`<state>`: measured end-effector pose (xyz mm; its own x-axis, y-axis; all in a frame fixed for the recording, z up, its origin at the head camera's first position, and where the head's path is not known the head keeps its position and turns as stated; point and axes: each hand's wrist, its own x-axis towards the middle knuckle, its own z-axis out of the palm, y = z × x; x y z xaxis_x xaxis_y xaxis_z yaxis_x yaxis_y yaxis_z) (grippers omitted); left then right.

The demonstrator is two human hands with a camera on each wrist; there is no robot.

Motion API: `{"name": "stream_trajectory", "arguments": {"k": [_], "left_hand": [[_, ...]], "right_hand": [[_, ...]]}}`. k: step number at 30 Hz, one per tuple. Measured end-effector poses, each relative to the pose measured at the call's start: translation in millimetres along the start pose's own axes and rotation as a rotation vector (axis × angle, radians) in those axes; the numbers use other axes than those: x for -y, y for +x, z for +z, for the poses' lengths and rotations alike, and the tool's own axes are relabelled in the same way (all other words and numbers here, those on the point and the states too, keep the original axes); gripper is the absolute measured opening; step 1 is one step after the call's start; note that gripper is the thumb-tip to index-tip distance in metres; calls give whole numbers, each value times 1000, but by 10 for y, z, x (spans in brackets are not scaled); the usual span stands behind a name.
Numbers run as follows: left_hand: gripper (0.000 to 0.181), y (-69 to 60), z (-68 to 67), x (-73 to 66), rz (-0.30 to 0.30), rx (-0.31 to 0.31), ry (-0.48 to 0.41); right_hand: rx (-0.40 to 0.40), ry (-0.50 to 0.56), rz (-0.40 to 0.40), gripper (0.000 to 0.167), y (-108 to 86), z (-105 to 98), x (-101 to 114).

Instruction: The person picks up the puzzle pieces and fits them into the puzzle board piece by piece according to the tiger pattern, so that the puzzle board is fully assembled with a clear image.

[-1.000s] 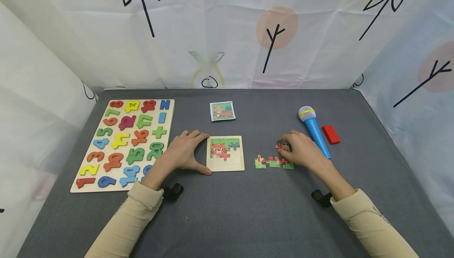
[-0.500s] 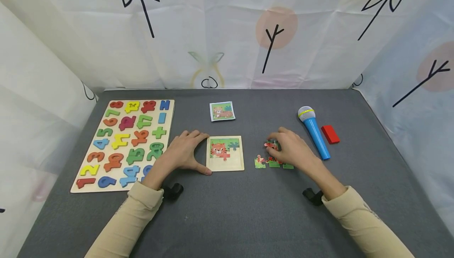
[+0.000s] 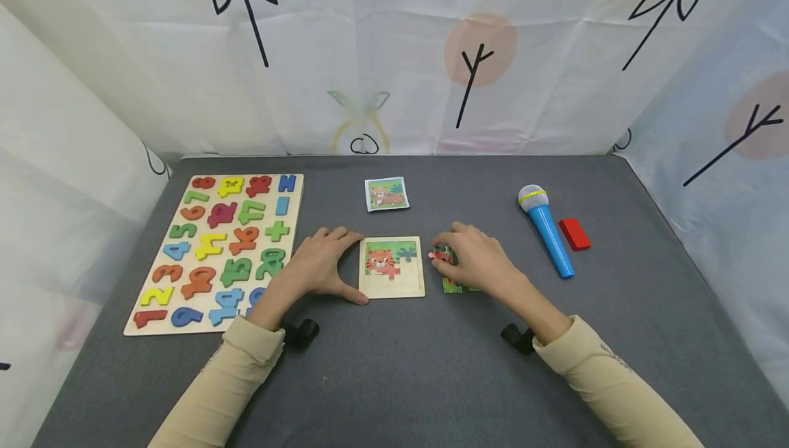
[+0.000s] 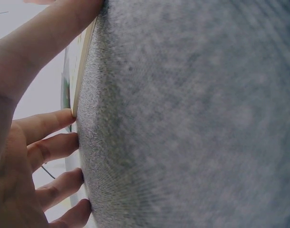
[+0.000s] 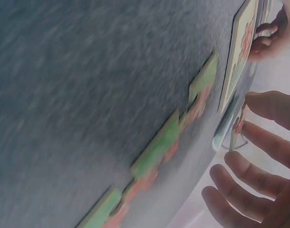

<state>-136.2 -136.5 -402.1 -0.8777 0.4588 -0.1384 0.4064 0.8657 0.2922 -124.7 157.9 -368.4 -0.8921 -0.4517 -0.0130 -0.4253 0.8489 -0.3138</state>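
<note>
My left hand (image 3: pixel 323 263) spans the left side of a square wooden puzzle board (image 3: pixel 392 288), thumb at the near corner and index finger at the far one. Its fingers are spread, the fingertips down by the tabletop. Several tiger pieces (image 3: pixel 382 261) fill the upper part of the board; bare wood shows below. My right hand (image 3: pixel 474 259) pinches a red-and-green puzzle piece (image 5: pixel 238 126) between thumb and fingers, just right of the board and raised above the table. Loose green-bottomed puzzle pieces (image 5: pixel 159 147) lie in a row beneath that hand, partly hidden in the head view.
A wooden number board (image 3: pixel 212 253) with colourful numerals lies left. Behind the puzzle board is a small picture card (image 3: pixel 387 194). At right lie a blue toy microphone (image 3: pixel 547 232) and a red block (image 3: pixel 575 234). Patterned cloth (image 3: pixel 394 57) closes off the back and sides.
My right hand has moved left with the pinched puzzle piece, passing over the loose row toward the board. The left hand stays at the board's edge.
</note>
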Motion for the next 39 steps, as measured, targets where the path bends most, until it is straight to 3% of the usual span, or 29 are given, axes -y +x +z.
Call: {"name": "stream_trajectory", "arguments": {"k": [16, 39], "left_hand": [[113, -6, 15, -4, -2, 4, -7], [112, -4, -3, -3, 4, -9, -10]], "right_hand": [[42, -29, -57, 26, 172, 179, 335], [64, -19, -32, 25, 223, 248, 383]]}}
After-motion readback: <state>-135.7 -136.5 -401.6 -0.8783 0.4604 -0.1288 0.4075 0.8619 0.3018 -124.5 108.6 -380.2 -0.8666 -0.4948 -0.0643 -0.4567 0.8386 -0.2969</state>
